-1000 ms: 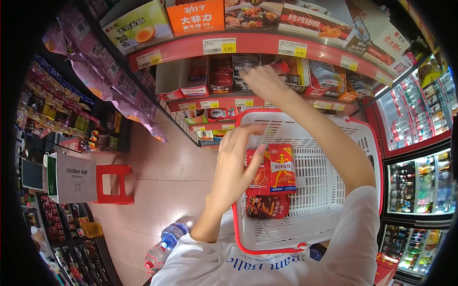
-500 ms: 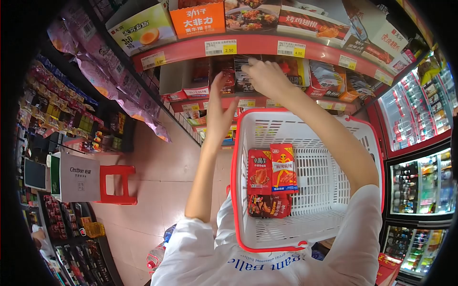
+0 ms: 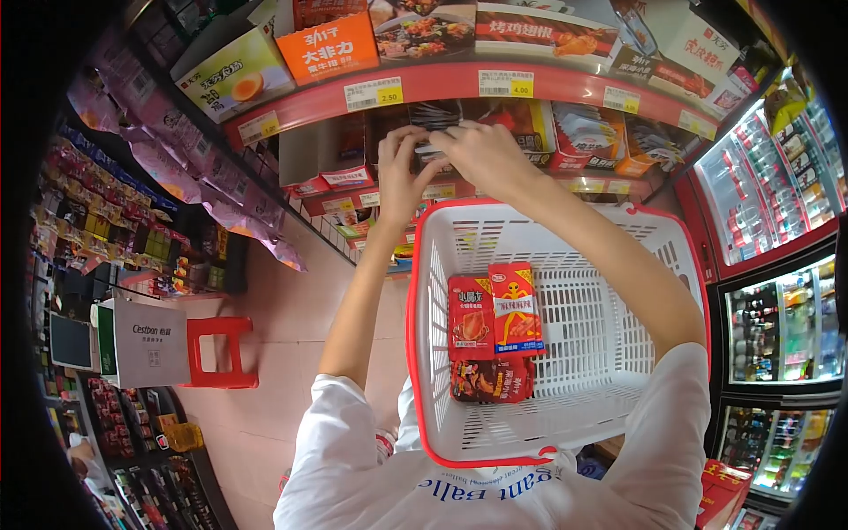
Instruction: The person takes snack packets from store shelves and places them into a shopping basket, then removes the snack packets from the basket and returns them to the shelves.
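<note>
Both of my hands are at the shelf's row of snack boxes, close together over a box of dark, silvery packets (image 3: 435, 115). My left hand (image 3: 405, 177) has its fingers bent at the front of that box; what they touch is hidden. Beside it on the right, my right hand (image 3: 484, 157) has curled fingers at the packets, with the fingertips partly hidden. Under my right forearm hangs a white basket with a red rim (image 3: 565, 424). In it lie a red packet (image 3: 472, 314), a red and yellow packet with a blue edge (image 3: 517, 309) and a dark red packet (image 3: 493, 380).
A red shelf edge with price tags (image 3: 424, 90) runs above my hands. Purple snack bags (image 3: 190, 141) hang at the left. A red stool (image 3: 231, 352) stands beside a white carton (image 3: 148, 340) on the floor. Lit drink coolers (image 3: 782, 331) line the right.
My left hand has risen from beside the basket to the snack box and meets my right hand there. My right hand stays at the packets. The shelf and basket have shifted slightly left in view.
</note>
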Available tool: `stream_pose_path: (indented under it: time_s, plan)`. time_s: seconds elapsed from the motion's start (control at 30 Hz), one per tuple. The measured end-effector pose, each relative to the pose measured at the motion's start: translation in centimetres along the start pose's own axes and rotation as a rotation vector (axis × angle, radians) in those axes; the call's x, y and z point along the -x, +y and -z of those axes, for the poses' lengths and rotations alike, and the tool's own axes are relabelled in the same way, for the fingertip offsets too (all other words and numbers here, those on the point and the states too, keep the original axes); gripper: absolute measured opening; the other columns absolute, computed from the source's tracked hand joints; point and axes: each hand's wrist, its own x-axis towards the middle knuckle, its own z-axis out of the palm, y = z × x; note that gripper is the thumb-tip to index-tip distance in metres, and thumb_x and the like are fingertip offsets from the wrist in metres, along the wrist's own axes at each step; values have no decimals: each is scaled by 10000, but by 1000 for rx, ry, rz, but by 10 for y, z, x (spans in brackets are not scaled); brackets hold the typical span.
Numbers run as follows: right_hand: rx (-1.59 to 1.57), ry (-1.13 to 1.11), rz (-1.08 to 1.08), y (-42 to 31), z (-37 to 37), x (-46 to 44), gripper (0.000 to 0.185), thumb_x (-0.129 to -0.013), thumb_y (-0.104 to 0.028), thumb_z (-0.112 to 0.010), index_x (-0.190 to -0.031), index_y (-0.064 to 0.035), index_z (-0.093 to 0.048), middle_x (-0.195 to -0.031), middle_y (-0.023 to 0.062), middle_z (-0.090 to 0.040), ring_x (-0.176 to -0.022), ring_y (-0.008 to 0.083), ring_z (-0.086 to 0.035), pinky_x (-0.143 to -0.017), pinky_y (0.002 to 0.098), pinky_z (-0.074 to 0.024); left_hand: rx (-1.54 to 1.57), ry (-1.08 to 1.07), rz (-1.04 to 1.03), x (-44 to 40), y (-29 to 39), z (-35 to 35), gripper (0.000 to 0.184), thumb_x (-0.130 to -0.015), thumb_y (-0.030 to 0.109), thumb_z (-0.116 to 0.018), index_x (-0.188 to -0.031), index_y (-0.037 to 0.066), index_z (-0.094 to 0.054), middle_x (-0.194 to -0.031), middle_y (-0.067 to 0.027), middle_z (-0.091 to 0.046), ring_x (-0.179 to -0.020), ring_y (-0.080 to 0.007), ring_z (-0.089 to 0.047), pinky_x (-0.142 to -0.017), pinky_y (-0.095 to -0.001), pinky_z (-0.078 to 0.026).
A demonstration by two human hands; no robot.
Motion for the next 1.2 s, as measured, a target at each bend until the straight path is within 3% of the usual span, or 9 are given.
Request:
stream_pose_path:
  time_s: [0.2, 0.27, 0.47, 0.6, 0.73, 0.8, 0.93, 1.0, 1.2]
  plan:
    - [-193, 202, -21, -11, 28, -4, 225, -770, -136, -649, -963, -42, -581, -816, 103, -655, -812, 299, -660, -607, 403, -550, 52, 4, 36, -7, 11, 11, 427, -749, 202, -777, -1076, 7, -585, -1056, -122, -622, -955, -284, -568, -828, -375, -463]
    - [-226, 235, -57, -14, 34, -3, 215, -755, -129, -664, -930, -47, -570, -807, 98, -648, -811, 294, -659, -614, 413, -547, 319, -137, 322, -8, 20, 19, 450, -762, 210, -787, -1087, -3, -560, -1003, -151, -667, -909, -255, -652, -787, -353, -501]
    - [-595, 301, -196, -7, 74, 20, 330, -755, -131, -707, -1003, 47, -581, -825, 212, -660, -763, 378, -641, -662, 420, -520, 283, -289, 103, -32, 51, 43, 523, -749, 232, -804, -1141, 9, -539, -966, -169, -688, -889, -239, -687, -764, -334, -522]
    - [-992, 335, -403, 6, 95, 45, 388, -776, -175, -760, -1047, 53, -604, -835, 133, -696, -748, 133, -676, -674, 317, -518, 238, -410, 62, -52, 101, 58, 580, -732, 279, -803, -1175, 23, -528, -958, -173, -689, -877, -286, -696, -759, -330, -524]
    - [-1158, 182, -591, 18, 124, 98, 314, -826, -187, -729, -1045, 14, -630, -901, 47, -692, -841, 117, -660, -738, 293, -526, 237, -473, -61, -62, 146, 61, 524, -742, 269, -783, -1139, 14, -557, -948, -160, -694, -850, -297, -697, -747, -349, -526]
    - [-1519, 109, -839, 19, 132, 125, 326, -858, -182, -696, -1115, -1, -607, -1008, 51, -675, -904, 138, -657, -771, 300, -538, 290, -569, 68, -59, 166, 55, 445, -773, 231, -748, -1115, 2, -579, -951, -147, -694, -899, -191, -668, -823, -342, -500]
    - [-1747, -275, -1135, 34, 127, 189, 405, -873, -174, -677, -1228, -21, -554, -1170, 90, -622, -1019, 177, -640, -821, 346, -546, 242, -1222, 263, -44, 203, 28, 557, -897, 336, -645, -1277, -18, -446, -1034, -221, -649, -991, -270, -640, -842, -356, -480]
    - [-1713, -347, -1199, 39, 121, 214, 412, -868, -182, -685, -1224, -17, -560, -1157, 96, -631, -1011, 185, -644, -821, 355, -548, 225, -1281, 197, -16, 205, -2, 584, -915, 336, -621, -1288, -59, -408, -1037, -244, -639, -1006, -278, -637, -824, -358, -495]
    - [-1524, -668, -1240, 58, 85, 260, 436, -825, -193, -735, -1173, 26, -588, -1092, 139, -662, -978, 217, -658, -822, 377, -554, 637, -1595, 907, 86, 199, -80, 632, -938, 324, -589, -1388, -36, -331, -1256, -186, -564, -1068, -289, -616, -888, -377, -498]
